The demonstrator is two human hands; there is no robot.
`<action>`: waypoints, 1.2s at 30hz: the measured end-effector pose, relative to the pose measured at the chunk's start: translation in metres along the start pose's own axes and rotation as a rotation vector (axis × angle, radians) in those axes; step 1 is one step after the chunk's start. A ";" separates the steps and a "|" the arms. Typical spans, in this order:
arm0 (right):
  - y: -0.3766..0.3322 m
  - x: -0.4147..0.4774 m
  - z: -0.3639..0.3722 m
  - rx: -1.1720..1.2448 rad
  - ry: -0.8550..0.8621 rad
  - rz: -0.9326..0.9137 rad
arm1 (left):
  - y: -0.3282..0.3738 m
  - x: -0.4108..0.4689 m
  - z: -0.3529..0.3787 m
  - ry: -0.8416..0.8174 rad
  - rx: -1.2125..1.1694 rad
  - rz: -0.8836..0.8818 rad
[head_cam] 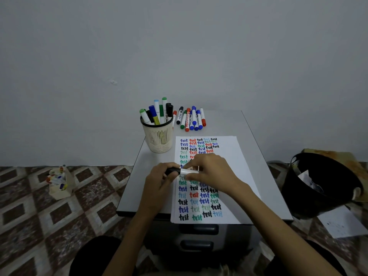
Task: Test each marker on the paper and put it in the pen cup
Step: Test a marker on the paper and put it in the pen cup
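A black-capped marker (182,171) with a white barrel lies level between both hands, over the paper (231,156). My left hand (159,181) grips its black cap end. My right hand (211,172) holds the white barrel. The sheet carries rows of the word "test" in blue, red, green and black. A cream mesh pen cup (159,137) stands at the table's back left, holding several markers. Several loose markers (191,119) lie in a bunch at the back, right of the cup.
The small grey table (256,156) has drawers under its front edge. A black bin (318,182) with scrap paper sits on the floor to the right. A small box of markers (59,183) stands on the patterned floor at left. The wall is close behind.
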State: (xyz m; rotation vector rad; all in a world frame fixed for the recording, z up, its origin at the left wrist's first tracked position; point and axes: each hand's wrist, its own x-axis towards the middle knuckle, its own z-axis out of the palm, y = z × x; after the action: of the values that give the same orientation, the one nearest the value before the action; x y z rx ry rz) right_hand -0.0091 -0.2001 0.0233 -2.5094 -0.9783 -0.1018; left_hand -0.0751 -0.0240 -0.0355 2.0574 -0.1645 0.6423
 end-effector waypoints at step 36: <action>-0.004 0.126 -0.024 0.727 0.856 0.153 | 0.008 0.001 0.012 -0.101 0.403 -0.179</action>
State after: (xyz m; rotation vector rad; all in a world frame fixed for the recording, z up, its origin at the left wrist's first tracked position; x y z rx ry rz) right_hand 0.0844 -0.1283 0.0746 -1.5942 -0.3543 -0.5952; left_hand -0.0725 -0.0378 -0.0336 2.4592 0.1002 0.4890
